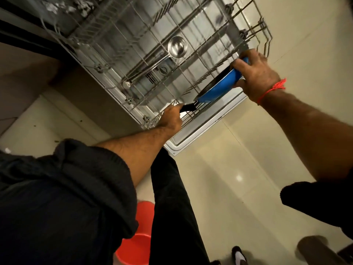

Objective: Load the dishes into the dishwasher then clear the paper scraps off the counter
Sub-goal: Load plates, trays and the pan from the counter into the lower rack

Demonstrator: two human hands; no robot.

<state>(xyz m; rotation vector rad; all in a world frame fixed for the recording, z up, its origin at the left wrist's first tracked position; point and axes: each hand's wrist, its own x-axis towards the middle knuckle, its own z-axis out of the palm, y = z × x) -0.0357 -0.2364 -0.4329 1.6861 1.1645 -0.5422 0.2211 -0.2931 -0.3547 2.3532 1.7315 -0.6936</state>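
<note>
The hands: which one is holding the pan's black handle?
The left hand grips the black handle. The right hand, the one with a red thread at its wrist, holds the blue pan by its rim instead.

Blue pan (222,86) with black handle (188,107), grey wire rack (193,54), shiny steel ladle (176,47), red wrist thread (271,88), orange-red bucket (133,247), cream floor tiles (248,159), black sleeves.
</note>
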